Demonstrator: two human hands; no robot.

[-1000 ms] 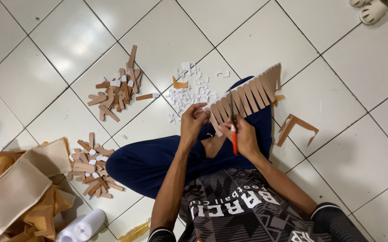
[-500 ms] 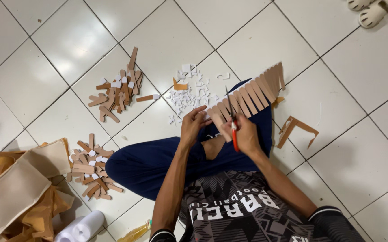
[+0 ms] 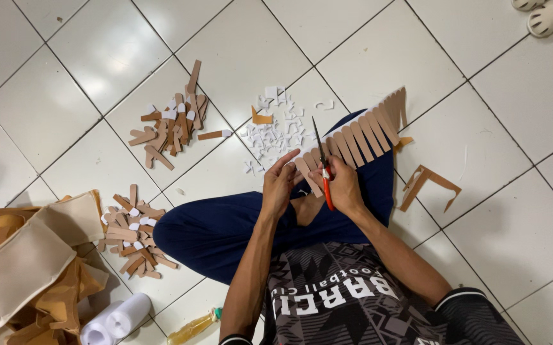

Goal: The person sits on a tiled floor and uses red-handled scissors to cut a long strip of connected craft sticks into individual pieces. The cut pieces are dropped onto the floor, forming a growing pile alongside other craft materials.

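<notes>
Strip: brown fringed strip [image 3: 359, 137] lies across your knee, over the dark blue trouser leg [image 3: 225, 223], running up-right from your hands w/ cut tabs fanning toward the far end.
Left hand: your left hand [image 3: 281, 185] pinches the near end of the strip, fingers curled shut on a tab, index finger stretched toward the blades.
Right hand: your right hand [image 3: 343, 188] is closed round the red-handled scissors [image 3: 324, 169]; blades point up and away, tips just above the strip's edge. Can't tell how far the blades are parted.
Near scraps: white bits [image 3: 276, 131] scattered on the tile just beyond your hands; one bent brown offcut [image 3: 426, 185] on the right.
Further out: two heaps of brown pieces, upper [image 3: 171, 128] & lower [image 3: 136, 236], on your left.
Edge: tan bags [image 3: 27, 268] & white rolls [image 3: 113, 322] bottom left; pale sandals [image 3: 545, 16] top right.
</notes>
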